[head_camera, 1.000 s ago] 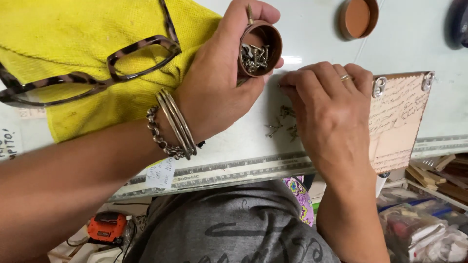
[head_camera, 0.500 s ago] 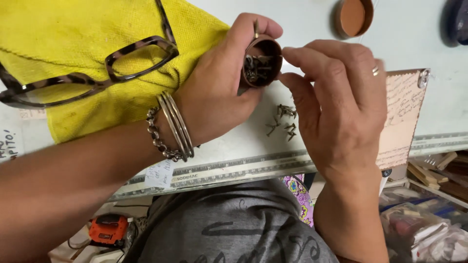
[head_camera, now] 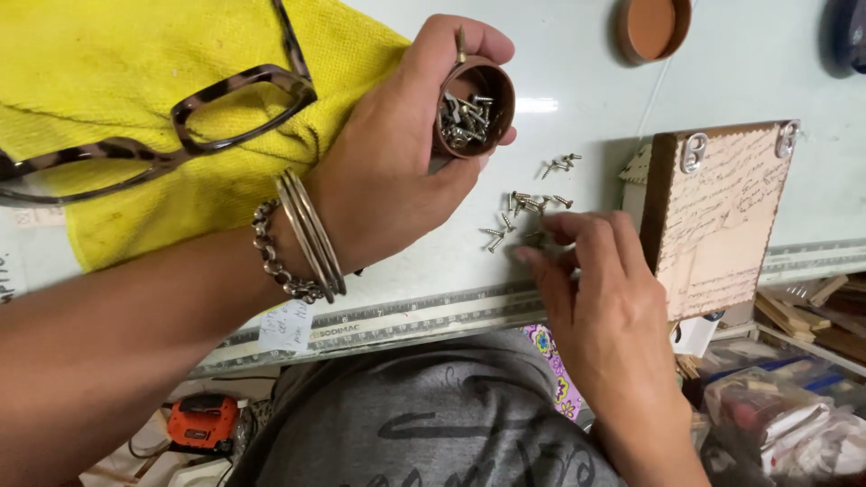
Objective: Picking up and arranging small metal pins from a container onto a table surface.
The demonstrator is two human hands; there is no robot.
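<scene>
A small brown cup (head_camera: pixel 469 108) of screws is clamped, tilted, in the left hand (head_camera: pixel 397 171); loose screws (head_camera: pixel 528 209) are scattered on the worktop (head_camera: pixel 577 63) just below it, nearer the right hand (head_camera: pixel 595 289), whose fingertips are pinched together at them.

Left wrist: thin metal bangles (head_camera: pixel 311 236) and a chain bracelet (head_camera: pixel 273 254). Arms bare, no sleeves. Torso: grey shirt (head_camera: pixel 424 424) with dark print.

Small brown cup (head_camera: pixel 474 99), matt plastic, holds shiny metal screws (head_camera: pixel 462 122); beside cup, rough yellow cloth (head_camera: pixel 117 54), glossy tortoiseshell plastic glasses (head_camera: pixel 216 113); smooth pale tabletop (head_camera: pixel 577 72).
</scene>
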